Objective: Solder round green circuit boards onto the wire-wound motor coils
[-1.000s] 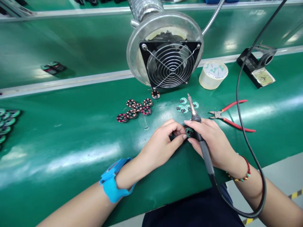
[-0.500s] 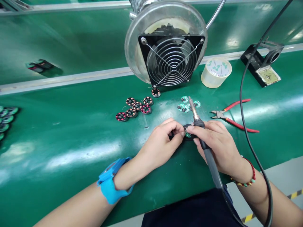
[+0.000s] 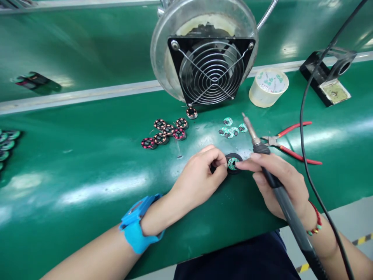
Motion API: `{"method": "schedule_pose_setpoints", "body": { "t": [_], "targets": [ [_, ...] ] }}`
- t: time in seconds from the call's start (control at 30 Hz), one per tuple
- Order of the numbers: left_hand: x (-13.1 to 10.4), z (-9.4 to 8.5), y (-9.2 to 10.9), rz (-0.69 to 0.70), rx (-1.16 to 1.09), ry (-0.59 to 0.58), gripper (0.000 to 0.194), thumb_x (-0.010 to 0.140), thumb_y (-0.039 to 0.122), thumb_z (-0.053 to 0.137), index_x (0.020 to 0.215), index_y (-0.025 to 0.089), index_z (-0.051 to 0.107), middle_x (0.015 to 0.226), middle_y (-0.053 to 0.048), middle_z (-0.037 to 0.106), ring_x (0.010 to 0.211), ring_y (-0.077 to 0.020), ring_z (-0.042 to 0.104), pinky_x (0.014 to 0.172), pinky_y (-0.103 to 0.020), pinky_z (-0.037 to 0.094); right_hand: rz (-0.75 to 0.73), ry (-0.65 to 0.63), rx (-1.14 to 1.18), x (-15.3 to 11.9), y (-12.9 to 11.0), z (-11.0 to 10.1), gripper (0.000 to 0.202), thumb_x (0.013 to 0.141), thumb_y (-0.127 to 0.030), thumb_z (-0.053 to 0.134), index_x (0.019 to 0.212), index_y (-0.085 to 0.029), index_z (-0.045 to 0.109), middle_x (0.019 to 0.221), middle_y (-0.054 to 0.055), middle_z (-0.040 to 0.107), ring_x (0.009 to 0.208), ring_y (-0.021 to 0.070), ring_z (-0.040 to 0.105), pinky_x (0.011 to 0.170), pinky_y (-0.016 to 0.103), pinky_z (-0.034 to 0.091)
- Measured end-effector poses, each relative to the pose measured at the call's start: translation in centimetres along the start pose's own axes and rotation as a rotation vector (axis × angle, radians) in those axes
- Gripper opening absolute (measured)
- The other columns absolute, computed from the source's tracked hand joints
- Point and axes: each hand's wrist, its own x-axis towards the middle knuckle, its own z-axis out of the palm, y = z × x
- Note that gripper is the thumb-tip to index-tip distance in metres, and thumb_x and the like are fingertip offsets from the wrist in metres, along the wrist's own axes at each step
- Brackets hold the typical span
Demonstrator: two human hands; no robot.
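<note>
The fan housing is cut off by the top edge, as is its hose. The iron handle and cord run out at the bottom right. The left hand hides part of the disc. Discs at the left edge are cropped; markings on the small boards are too small to read

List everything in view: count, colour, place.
round part: one, black with green centre, between both hands
soldering iron: one, black, in right hand
round pieces: about seven, black-pink, left of centre
small boards: several, green, mid-table
cutters: one, red handles, right
tape roll: one, clear, behind
fan: one, black, back centre
iron stand: one, black, far right
table: green
wristband: blue, left wrist
left hand: pinching the part
right hand: fingertip on the part
</note>
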Motion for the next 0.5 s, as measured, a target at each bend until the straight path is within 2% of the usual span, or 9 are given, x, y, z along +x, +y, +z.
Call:
{"method": "schedule_pose_setpoints", "body": {
  "t": [0.13,0.23,0.4,0.5],
  "targets": [
    [0.0,0.0,-0.1,0.015,-0.020,0.006,0.016,0.079,0.007,0.050,0.067,0.018,0.051,0.071,0.002,0.053,0.066,-0.0114,0.049,0.060,-0.024,0.038,-0.073,-0.163,-0.132,-0.2,0.7,0.1,0.041,0.091,-0.013,0.052,0.131,-0.019,0.049,0.109,0.009,0.073,0.099,0.0226,0.063,0.083,0.040,0.050],
    [0.0,-0.1,-0.2,0.023,-0.024,0.006,0.015,0.080,0.008,0.050,0.069,0.018,0.052,0.071,0.002,0.053,0.067,-0.0115,0.050,0.061,-0.024,0.038,-0.079,-0.222,-0.183,-0.5,1.1,0.3,0.041,0.092,-0.014,0.049,0.133,-0.018,0.049,0.108,0.010,0.072,0.108,0.0248,0.060,0.088,0.042,0.047],
    [-0.1,-0.1,-0.4,0.026,-0.042,0.002,0.015,0.080,0.007,0.049,0.070,0.017,0.054,0.073,0.002,0.053,0.069,-0.0116,0.051,0.063,-0.024,0.039,-0.075,-0.240,-0.182,-0.5,1.1,0.4,0.041,0.093,-0.015,0.049,0.134,-0.019,0.047,0.105,0.009,0.073,0.105,0.0245,0.061,0.086,0.042,0.047],
    [-0.1,-0.1,-0.4,0.022,-0.049,-0.004,0.016,0.080,0.007,0.050,0.069,0.017,0.054,0.072,0.002,0.053,0.069,-0.0113,0.050,0.063,-0.024,0.040,-0.046,-0.176,-0.126,0.0,0.7,0.2,0.044,0.091,-0.013,0.052,0.134,-0.019,0.047,0.101,0.006,0.074,0.094,0.0218,0.064,0.082,0.039,0.048]
  ]
}}
